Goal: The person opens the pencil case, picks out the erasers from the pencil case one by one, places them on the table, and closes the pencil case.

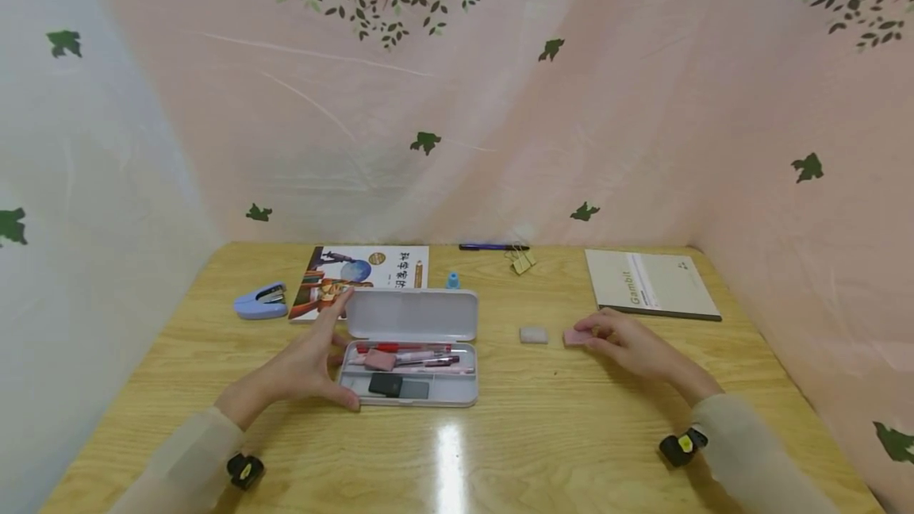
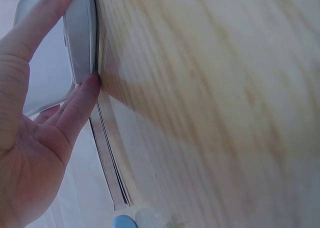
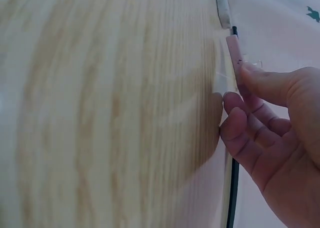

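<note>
An opened pencil case [image 1: 412,316] lies with its lid raised, holding several pens [image 1: 428,358], a pink eraser [image 1: 380,360] and a black block [image 1: 385,384]. My left hand [image 1: 300,363] spans its left end, thumb at the front edge and fingers toward the lid; the left wrist view has the fingertips right against the case's side [image 2: 80,33]. Off to the right, my right hand [image 1: 628,343] pinches a second pink eraser [image 1: 575,337] between thumb and fingers, low over the table. In the right wrist view this eraser [image 3: 234,50] is tilted up from the fingertips. A whitish eraser [image 1: 533,335] lies just left of it.
A picture book [image 1: 321,284] lies behind the case, with a blue stapler [image 1: 260,302] to its left. At the back are a small blue bottle [image 1: 453,281], a blue pen [image 1: 493,247] and a yellow binder clip [image 1: 523,262]. A notebook [image 1: 650,284] lies at the back right.
</note>
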### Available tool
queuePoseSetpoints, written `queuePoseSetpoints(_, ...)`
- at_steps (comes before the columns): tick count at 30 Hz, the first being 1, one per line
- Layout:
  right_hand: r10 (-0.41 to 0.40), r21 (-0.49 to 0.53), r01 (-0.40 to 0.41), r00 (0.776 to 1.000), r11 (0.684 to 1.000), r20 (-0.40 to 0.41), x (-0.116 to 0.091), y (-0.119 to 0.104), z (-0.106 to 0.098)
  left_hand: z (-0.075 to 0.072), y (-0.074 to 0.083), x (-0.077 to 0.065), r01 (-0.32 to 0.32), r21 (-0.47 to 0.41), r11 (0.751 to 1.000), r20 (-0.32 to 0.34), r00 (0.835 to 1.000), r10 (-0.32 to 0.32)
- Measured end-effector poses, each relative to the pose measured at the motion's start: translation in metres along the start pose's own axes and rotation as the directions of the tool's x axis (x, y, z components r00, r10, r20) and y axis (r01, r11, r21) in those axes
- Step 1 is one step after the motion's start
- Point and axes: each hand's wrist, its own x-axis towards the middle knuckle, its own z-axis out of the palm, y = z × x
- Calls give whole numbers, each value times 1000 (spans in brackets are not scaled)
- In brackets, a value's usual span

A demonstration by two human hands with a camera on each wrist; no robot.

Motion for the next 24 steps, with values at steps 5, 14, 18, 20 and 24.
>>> queuePoseSetpoints(5, 31, -2, -31, 999, 1000, -16, -5, 3, -3, 0, 1, 2, 0, -9, 1000, 3, 1000, 0)
queuePoseSetpoints(14, 56, -33, -55, 998, 998, 26, -4, 8, -4, 2, -1, 2, -6, 0, 1000, -2, 1000, 6)
queuePoseSetpoints(18, 67, -27, -66, 997, 997, 27, -3, 8, -3, 2, -1, 1, -7, 0, 1000, -6, 1000, 7)
queuePoseSetpoints(20, 72, -23, -72, 997, 997, 27, -2, 7, -3, 2, -1, 1, -6, -3, 1000, -6, 1000, 6)
queuePoseSetpoints(24, 83, -13, -82, 996, 997, 23, -2, 7, -3, 2, -1, 0, -2, -4, 1000, -4, 1000, 2)
